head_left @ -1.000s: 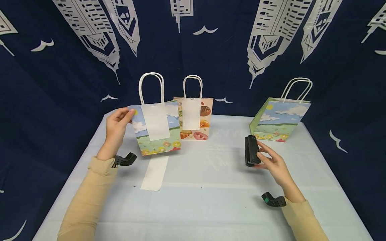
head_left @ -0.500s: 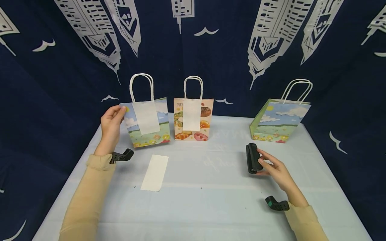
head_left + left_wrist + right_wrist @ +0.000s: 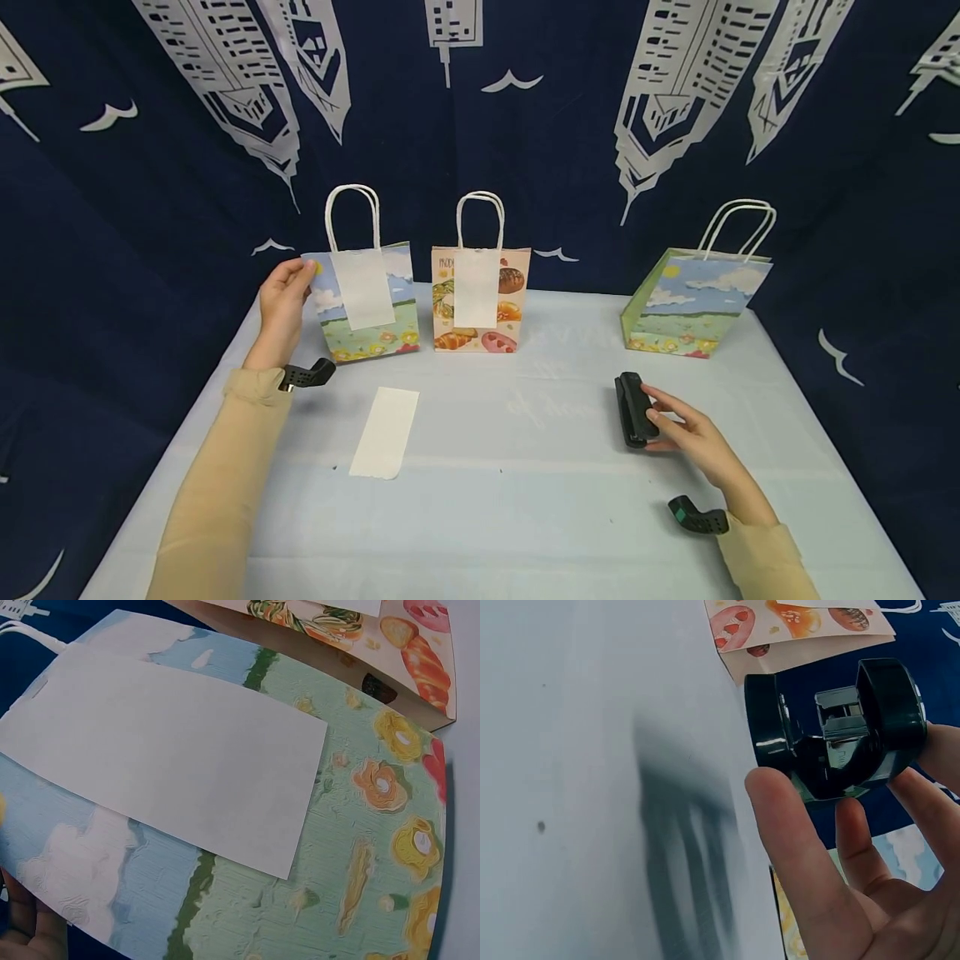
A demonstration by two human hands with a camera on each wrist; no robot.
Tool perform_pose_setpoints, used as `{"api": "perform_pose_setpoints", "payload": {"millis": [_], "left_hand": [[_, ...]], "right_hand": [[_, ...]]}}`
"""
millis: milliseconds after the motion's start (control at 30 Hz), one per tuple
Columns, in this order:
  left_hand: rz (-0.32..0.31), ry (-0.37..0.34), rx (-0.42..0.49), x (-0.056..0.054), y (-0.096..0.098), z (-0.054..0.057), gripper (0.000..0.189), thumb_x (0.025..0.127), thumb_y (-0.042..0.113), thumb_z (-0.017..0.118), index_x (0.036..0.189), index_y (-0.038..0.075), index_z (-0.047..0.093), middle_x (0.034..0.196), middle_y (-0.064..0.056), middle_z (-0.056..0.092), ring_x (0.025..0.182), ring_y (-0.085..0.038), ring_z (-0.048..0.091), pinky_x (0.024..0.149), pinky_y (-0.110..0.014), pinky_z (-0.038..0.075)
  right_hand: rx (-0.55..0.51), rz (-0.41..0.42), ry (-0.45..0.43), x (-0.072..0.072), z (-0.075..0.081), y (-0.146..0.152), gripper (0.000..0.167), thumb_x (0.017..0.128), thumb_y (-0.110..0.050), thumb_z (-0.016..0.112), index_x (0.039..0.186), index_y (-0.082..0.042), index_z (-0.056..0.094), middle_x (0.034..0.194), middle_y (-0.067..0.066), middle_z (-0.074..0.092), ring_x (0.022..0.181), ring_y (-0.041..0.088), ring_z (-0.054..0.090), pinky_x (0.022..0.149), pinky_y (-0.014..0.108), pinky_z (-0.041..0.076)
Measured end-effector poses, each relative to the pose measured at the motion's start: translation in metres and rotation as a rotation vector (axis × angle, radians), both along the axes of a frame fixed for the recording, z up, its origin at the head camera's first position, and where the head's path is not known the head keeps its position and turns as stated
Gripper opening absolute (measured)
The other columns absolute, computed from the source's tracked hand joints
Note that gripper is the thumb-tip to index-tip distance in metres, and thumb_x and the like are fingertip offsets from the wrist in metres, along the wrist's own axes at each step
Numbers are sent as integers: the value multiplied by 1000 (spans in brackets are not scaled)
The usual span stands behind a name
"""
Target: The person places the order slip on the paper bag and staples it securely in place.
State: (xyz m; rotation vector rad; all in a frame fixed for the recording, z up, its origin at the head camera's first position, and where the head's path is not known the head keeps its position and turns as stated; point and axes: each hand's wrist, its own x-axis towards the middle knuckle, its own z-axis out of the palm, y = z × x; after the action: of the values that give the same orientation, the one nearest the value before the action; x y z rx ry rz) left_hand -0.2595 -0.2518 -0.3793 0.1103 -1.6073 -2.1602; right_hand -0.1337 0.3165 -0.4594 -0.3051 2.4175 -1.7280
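Note:
With its fingertips my left hand (image 3: pixel 281 312) pinches the upper left edge of a paper gift bag (image 3: pixel 367 343) printed with sky, meadow and flowers. A blank white card (image 3: pixel 363 292) lies against that bag's front, its top at the base of the white handle; in the left wrist view the card (image 3: pixel 180 757) stands slightly off the printed face. My right hand (image 3: pixel 697 442) holds a black stapler (image 3: pixel 634 408) over the table's right half. Seen end-on in the right wrist view, the stapler (image 3: pixel 896 712) sits between thumb and fingers, with its shadow on the cloth.
A food-printed bag (image 3: pixel 510 287) with a white card (image 3: pixel 476 287) stands back centre. At the back right is another landscape bag (image 3: pixel 690 308). One loose white card (image 3: pixel 385 433) lies flat on the pale tablecloth (image 3: pixel 480 533). Dark blue printed fabric (image 3: pixel 555 150) hangs behind.
My left hand has carried the landscape bag left and back, uncovering the food-printed bag and the loose card. My right hand has drawn the stapler a little nearer the front.

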Motion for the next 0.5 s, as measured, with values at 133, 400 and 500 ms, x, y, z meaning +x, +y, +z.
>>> {"api": "perform_pose_setpoints", "payload": {"millis": [133,400,500], "left_hand": [[-12,-22,13,-6,1,-3,5,88,13,67,88,10,63,81,5,62,77,-9,51,70,-19,41],[-25,-32,18,-15,3,-6,5,89,11,65,86,12,61,84,3,62,78,-8,50,70,-19,40],[-19,-41,15,-16,4,-7,7,90,10,64,86,13,60,83,5,62,77,-8,49,69,-19,40]], "right_hand": [[9,-11,-15,3,-3,2,51,100,-18,49,144,1,31,122,23,36,82,15,63,70,40,56],[22,-22,-34,6,-7,3,52,99,-19,50,144,1,32,121,24,37,81,17,64,69,37,57],[18,-14,-24,6,-8,3,50,99,-18,50,142,1,34,120,25,37,83,16,63,69,37,57]]}}
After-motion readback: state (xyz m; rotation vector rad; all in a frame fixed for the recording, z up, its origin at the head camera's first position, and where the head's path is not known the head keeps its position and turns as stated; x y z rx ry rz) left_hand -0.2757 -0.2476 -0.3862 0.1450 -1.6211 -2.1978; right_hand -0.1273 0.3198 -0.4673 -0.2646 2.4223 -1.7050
